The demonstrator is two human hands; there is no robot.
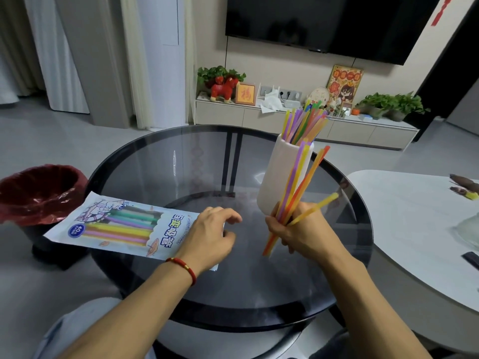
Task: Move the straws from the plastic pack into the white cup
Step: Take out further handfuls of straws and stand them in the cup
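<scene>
While the right hand (pixel 298 231) has its fingers (pixel 278 230) curled tight round a loose fan of straws (pixel 298 182), the job in hand looks to be getting that bunch into the white cup (pixel 282 174). The fan spreads upward from the fist, purple, yellow and orange, with one yellow straw splayed off to the right and the lower ends poking out below the hand. To do this well, I would first gather the stray one back in, so all the tips point one way, then lift the fist until the lower ends clear the cup's rim and drop them in together; a splayed straw is likely to catch the rim or knock those already inside.

The cup stands just beyond the knuckles, almost touching them, and the held straws cross in front of its wall. Many colourful straws already stand in it, leaning away from the hand.

The left hand (pixel 215 234) holds nothing that I can see; its fingers are loosely curled and apart, hovering over or resting at the near end of the plastic pack (pixel 116 226). I cannot tell whether they press on it. The pack lies flat on the glass table (pixel 181 164), stretching away to the left of those fingers, with some straws showing through its window.
</scene>
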